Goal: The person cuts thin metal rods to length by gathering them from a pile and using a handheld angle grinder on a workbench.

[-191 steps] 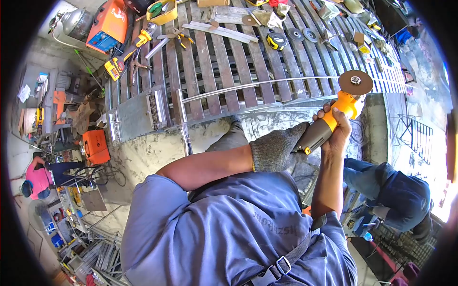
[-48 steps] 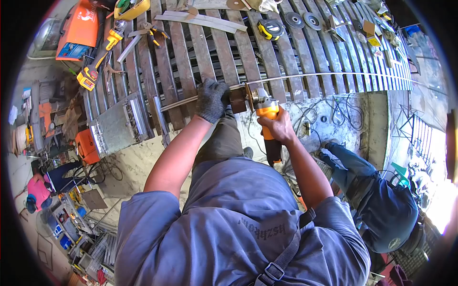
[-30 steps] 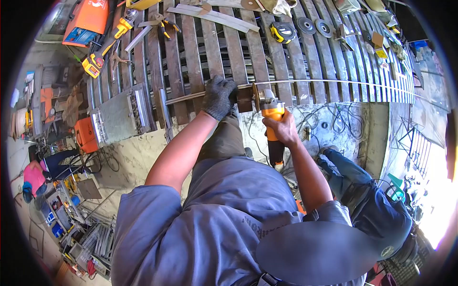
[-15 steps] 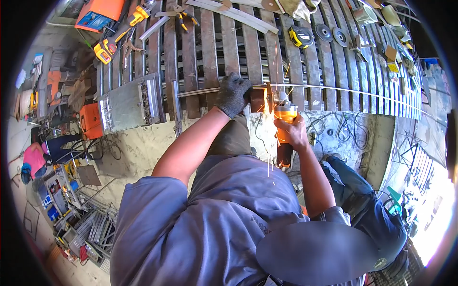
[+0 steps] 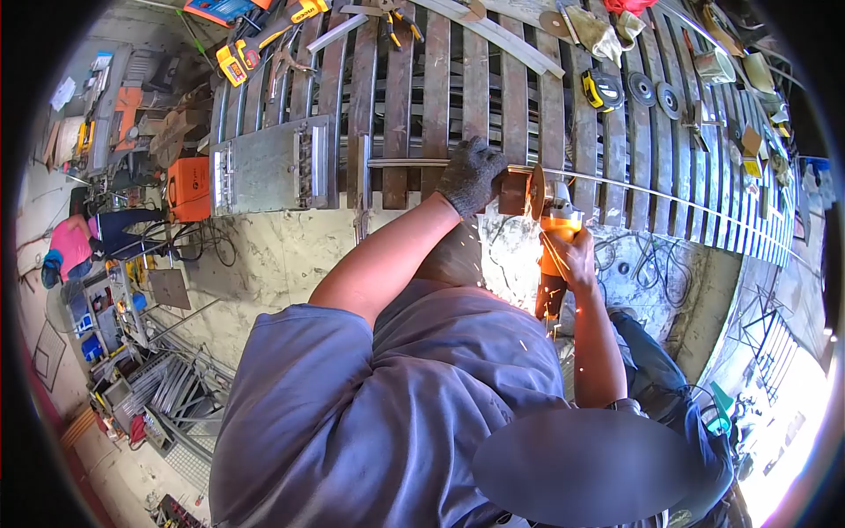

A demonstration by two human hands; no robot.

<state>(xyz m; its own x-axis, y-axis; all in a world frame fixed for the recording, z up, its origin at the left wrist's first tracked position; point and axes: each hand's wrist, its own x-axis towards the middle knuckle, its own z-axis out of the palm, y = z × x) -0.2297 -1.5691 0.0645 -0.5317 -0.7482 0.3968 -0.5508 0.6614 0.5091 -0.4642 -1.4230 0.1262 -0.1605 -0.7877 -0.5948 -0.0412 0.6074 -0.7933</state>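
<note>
My left hand (image 5: 473, 176), in a dark grey knitted glove, is closed around a long thin metal bar (image 5: 407, 163) that lies across the slatted metal workbench (image 5: 437, 114). My bare right hand (image 5: 576, 255) grips an orange angle grinder (image 5: 562, 225) at the bench's near edge. The grinder's disc (image 5: 538, 191) stands upright against the bar, just right of my gloved hand. Sparks fly downward from the disc past the grinder body. Beyond the disc, the bar runs on to the right over the slats. The exact contact spot is hard to make out.
A tape measure (image 5: 602, 90) and grinding discs (image 5: 655, 95) lie on the bench's far side. Pliers (image 5: 393, 26) and a yellow power tool (image 5: 238, 59) are at the far left. A flat metal plate (image 5: 264, 172) rests nearer. One person (image 5: 75, 246) bends at left; another's legs (image 5: 651, 352) show at right.
The whole view has shifted, so bench and hands appear further right. Both hands keep their holds on bar and grinder. The bright spark stream has thinned into scattered sparks falling lower.
</note>
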